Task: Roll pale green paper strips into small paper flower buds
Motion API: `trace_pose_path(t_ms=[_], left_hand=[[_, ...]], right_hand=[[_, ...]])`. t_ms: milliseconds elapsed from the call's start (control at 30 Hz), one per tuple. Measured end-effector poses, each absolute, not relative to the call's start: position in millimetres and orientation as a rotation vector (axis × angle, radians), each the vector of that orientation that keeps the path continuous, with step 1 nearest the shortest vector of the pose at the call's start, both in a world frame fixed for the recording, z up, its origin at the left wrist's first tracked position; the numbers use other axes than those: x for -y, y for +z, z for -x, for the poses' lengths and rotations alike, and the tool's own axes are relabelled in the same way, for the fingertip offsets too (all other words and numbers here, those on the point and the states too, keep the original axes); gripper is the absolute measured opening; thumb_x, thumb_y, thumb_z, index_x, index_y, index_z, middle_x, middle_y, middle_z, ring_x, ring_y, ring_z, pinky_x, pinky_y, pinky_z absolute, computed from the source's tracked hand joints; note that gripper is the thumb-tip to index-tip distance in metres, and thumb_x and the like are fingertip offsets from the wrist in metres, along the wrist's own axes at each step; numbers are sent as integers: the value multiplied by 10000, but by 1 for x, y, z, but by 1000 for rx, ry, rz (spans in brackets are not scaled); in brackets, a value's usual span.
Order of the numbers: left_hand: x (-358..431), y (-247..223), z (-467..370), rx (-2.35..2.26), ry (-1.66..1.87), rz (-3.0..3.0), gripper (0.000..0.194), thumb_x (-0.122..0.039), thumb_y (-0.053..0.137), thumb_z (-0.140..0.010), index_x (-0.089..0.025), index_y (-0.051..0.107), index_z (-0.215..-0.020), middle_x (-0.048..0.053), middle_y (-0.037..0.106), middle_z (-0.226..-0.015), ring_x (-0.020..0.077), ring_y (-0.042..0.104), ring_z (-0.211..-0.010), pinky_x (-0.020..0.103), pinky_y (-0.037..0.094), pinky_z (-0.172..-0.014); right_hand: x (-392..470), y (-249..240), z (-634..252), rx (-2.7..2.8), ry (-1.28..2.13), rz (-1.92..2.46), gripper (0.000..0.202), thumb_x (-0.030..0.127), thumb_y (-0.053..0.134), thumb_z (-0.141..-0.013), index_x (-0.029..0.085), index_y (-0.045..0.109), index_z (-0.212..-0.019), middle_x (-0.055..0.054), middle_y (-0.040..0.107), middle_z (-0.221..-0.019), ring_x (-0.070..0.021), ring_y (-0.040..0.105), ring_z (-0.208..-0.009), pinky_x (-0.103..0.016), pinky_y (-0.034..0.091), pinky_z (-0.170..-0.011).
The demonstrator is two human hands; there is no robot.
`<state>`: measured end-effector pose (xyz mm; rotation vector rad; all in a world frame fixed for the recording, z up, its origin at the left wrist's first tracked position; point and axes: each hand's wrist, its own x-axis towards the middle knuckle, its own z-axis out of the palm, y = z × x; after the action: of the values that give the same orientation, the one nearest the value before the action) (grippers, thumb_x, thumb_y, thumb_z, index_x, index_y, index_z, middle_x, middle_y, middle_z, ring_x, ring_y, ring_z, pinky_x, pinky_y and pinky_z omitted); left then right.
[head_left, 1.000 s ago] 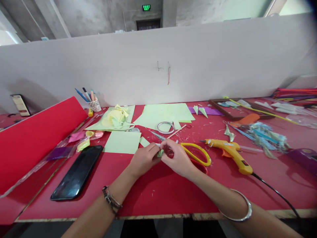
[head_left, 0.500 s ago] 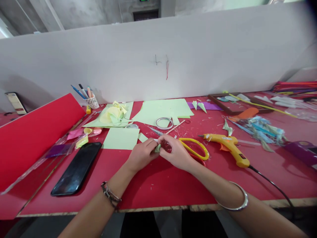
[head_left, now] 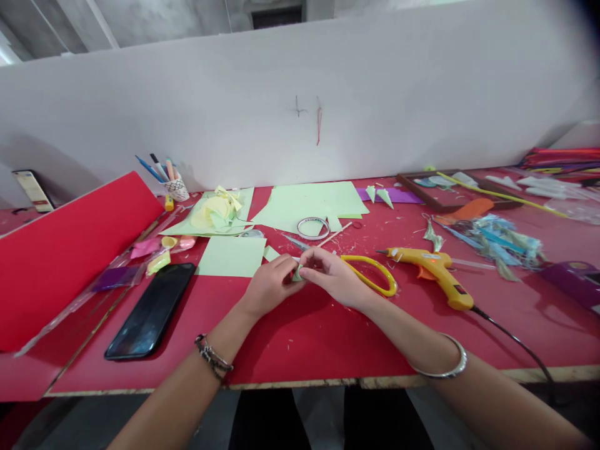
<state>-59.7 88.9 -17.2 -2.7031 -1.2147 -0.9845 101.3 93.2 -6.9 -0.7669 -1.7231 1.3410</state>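
Note:
Between my fingertips sits a small piece of light green paper (head_left: 297, 273), mostly covered by the fingers. My left hand (head_left: 270, 284) is closed on it from the left, and my right hand (head_left: 334, 279) pinches it from the right. Just behind the hands lie scissors with yellow handles (head_left: 385, 275), their blades partly hidden. A roll of tape (head_left: 313, 229) and a thin wooden stick (head_left: 338, 232) rest beyond them. A square of green paper (head_left: 231, 256) lies left of the hands.
A yellow glue gun (head_left: 435, 270) with a trailing cord lies at right, near blue tassels (head_left: 506, 240). A black phone (head_left: 150, 310) and a red board (head_left: 70, 256) are at left. Green sheets (head_left: 323, 197) and a brown tray (head_left: 443, 203) lie farther back.
The view has tilted down slightly. Both hands stay together around the green paper piece, with the fingers shifted a little and less of the piece showing.

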Motion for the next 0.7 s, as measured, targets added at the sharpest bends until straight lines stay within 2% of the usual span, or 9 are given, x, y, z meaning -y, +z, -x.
trace_pose_path(t_ms=[233, 400, 533, 700], left_hand=[[-89, -15, 58, 1227, -1063, 2734, 164, -234, 526, -773, -167, 430, -658, -42, 413, -603, 86, 403, -564, 180, 337, -530], [-89, -14, 59, 1223, -1024, 2786, 131, -202, 531, -764, -162, 454, -667, -35, 434, -608, 91, 423, -575, 182, 345, -536], [-89, -16, 60, 1239, -934, 2811, 86, -226, 528, -773, -162, 495, -727, -21, 483, -642, 100, 456, -595, 184, 351, -534], [-92, -18, 59, 1360, -815, 2855, 139, -270, 491, -806, -151, 509, -737, -1, 523, -659, 111, 487, -595, 202, 368, -542]], right_hand=[[-95, -7, -101, 1714, 1365, 745, 81, 237, 501, -756, 182, 465, -802, 26, 463, -729, -86, 462, -644, -234, 398, -619], [-91, -5, -101, 1809, 1181, 813, 78, 166, 482, -720, 181, 451, -790, 30, 453, -706, -84, 450, -621, -223, 399, -593], [-90, -6, -101, 1864, 1072, 869, 115, 125, 461, -688, 179, 458, -789, 25, 476, -713, -88, 469, -615, -229, 412, -597], [-93, -11, -101, 1838, 1020, 888, 122, 126, 450, -682, 171, 497, -785, 8, 516, -727, -105, 501, -653, -245, 425, -628]])
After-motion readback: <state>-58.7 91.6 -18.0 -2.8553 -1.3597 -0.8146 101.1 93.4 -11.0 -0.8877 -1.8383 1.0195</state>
